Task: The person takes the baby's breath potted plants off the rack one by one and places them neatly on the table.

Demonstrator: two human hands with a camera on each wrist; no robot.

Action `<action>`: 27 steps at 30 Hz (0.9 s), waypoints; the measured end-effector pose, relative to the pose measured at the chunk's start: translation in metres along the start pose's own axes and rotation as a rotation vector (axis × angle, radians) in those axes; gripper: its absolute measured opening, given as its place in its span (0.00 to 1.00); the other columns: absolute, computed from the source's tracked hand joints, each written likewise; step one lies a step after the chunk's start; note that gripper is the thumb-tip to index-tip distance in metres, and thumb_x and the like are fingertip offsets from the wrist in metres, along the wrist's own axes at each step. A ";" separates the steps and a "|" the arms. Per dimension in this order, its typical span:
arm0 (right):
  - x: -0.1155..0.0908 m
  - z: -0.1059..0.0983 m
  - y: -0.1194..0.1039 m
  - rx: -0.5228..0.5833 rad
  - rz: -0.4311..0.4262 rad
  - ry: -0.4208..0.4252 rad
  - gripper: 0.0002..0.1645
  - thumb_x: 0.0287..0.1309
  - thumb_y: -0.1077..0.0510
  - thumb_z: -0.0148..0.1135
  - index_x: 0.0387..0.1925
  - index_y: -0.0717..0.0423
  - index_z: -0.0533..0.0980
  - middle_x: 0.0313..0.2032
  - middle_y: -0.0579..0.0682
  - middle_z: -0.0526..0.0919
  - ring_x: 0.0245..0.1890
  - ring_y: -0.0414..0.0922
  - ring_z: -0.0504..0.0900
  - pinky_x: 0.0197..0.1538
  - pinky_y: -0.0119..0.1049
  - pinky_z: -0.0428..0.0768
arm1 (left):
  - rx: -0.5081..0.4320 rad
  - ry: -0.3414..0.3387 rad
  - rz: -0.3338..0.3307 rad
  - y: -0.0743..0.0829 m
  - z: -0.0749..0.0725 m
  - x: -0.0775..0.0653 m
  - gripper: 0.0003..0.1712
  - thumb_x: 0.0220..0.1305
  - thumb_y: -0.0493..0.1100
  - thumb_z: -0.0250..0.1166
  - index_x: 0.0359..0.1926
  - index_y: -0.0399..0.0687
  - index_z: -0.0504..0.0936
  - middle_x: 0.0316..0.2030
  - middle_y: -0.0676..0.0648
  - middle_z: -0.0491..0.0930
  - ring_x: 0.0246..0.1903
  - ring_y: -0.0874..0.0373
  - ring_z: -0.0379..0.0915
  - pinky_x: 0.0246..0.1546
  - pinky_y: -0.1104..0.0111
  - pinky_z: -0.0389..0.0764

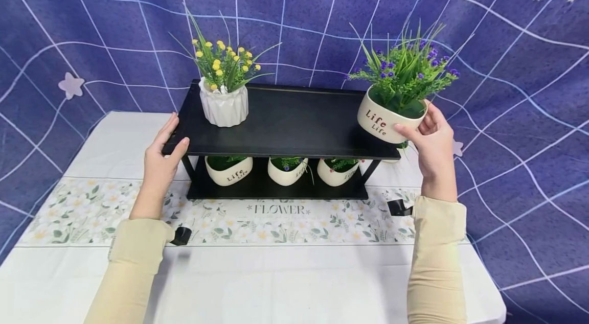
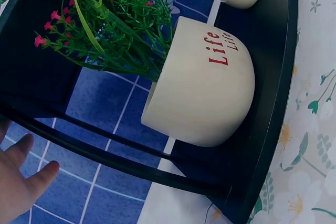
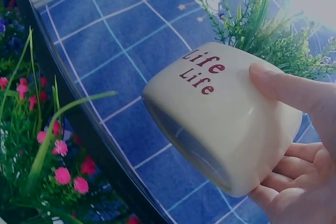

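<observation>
The right hand [image 1: 434, 147] pinches the cream "Life" pot [image 1: 382, 119] with purple flowers [image 1: 391, 71], thumb on the wall, other fingers near the base, above the right end of the black two-tier shelf [image 1: 294, 119]. The left hand [image 1: 156, 165] lies spread at its left edge. The pot looks rigid, fairly light, perhaps slippery and breakable; grip suits its wall, not the foliage [image 1: 407, 86]

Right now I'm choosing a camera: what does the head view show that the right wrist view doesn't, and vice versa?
Only the head view shows the left hand by the shelf and yellow flowers. Only the right wrist view shows the underside of the held pot. Both show the right hand gripping it, purple flowers and the shelf.
</observation>
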State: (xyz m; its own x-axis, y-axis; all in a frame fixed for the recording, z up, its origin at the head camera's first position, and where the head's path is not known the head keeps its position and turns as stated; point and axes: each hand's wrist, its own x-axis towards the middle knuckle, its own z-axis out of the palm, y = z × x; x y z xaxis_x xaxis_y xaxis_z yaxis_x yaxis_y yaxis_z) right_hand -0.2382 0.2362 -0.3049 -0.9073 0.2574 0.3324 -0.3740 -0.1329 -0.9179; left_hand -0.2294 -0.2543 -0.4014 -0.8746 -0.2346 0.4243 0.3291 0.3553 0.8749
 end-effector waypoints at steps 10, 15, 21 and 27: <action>-0.001 -0.018 -0.001 0.071 -0.019 0.009 0.35 0.45 0.84 0.59 0.56 0.60 0.71 0.43 0.48 0.85 0.40 0.39 0.84 0.44 0.24 0.83 | -0.007 -0.004 -0.008 -0.002 0.000 0.001 0.31 0.67 0.36 0.60 0.69 0.48 0.67 0.72 0.51 0.61 0.73 0.62 0.54 0.68 0.83 0.58; -0.003 -0.028 -0.003 0.098 -0.021 -0.001 0.36 0.45 0.85 0.59 0.57 0.61 0.71 0.45 0.49 0.85 0.42 0.40 0.84 0.45 0.25 0.83 | -0.008 0.003 -0.022 -0.003 -0.001 0.001 0.31 0.67 0.35 0.60 0.69 0.49 0.67 0.72 0.51 0.61 0.73 0.61 0.54 0.68 0.83 0.58; -0.006 -0.043 -0.004 0.131 -0.019 0.015 0.36 0.44 0.86 0.58 0.56 0.62 0.72 0.44 0.50 0.85 0.40 0.41 0.85 0.43 0.26 0.84 | -0.003 0.007 -0.019 -0.003 -0.002 0.000 0.30 0.66 0.35 0.60 0.69 0.46 0.67 0.72 0.48 0.61 0.73 0.59 0.54 0.70 0.81 0.57; -0.010 -0.057 -0.003 0.149 -0.014 0.035 0.36 0.45 0.86 0.58 0.57 0.63 0.71 0.44 0.51 0.86 0.40 0.41 0.85 0.43 0.26 0.84 | -0.010 0.005 -0.010 0.003 0.000 0.000 0.30 0.66 0.34 0.60 0.69 0.44 0.67 0.73 0.47 0.61 0.73 0.60 0.54 0.66 0.86 0.59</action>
State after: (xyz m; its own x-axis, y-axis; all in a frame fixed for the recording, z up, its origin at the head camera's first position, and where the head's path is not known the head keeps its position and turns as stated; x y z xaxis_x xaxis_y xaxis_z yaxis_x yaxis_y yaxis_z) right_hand -0.2169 0.2888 -0.3177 -0.8956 0.2929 0.3348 -0.4133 -0.2694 -0.8698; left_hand -0.2283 -0.2527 -0.3989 -0.8761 -0.2423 0.4168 0.3242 0.3437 0.8813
